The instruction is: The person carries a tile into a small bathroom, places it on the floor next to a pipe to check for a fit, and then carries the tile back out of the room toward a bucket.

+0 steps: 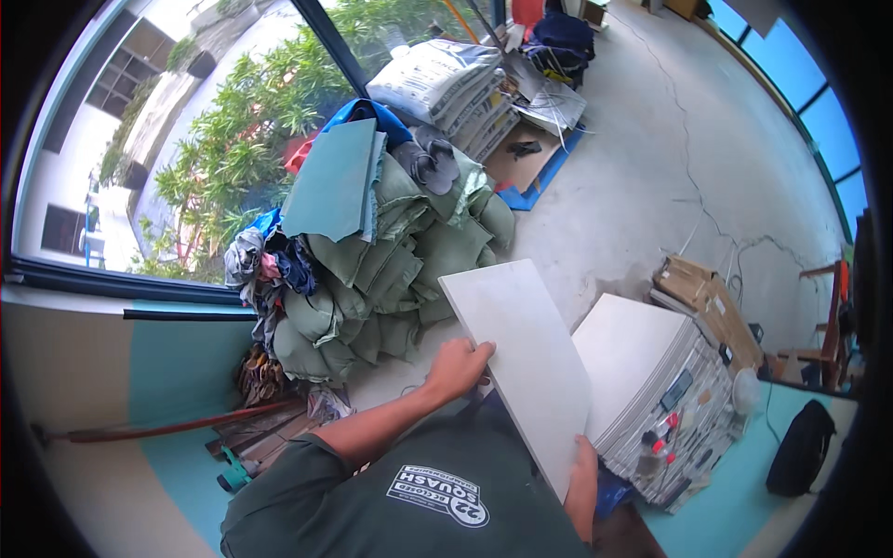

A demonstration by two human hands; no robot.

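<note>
A large pale rectangular tile (521,335) is held tilted in front of my body, between my two hands. My left hand (458,368) grips its left edge, the thumb lying on the face and the fingers mostly behind it. Lower down, my right hand (582,479) is closed on the opposite edge, its fingers partly hidden. Just to the right stands a stack of similar pale tiles (633,349), with its layered side showing. The held tile covers part of the stack's near left side.
Green sacks (372,270) are piled at the left under the window, with teal boards (333,181) and grey slippers (428,163) on top. White bags (437,84) stand farther back. Beyond the tile stack lies a cardboard box (712,307); a cable (684,112) crosses the floor.
</note>
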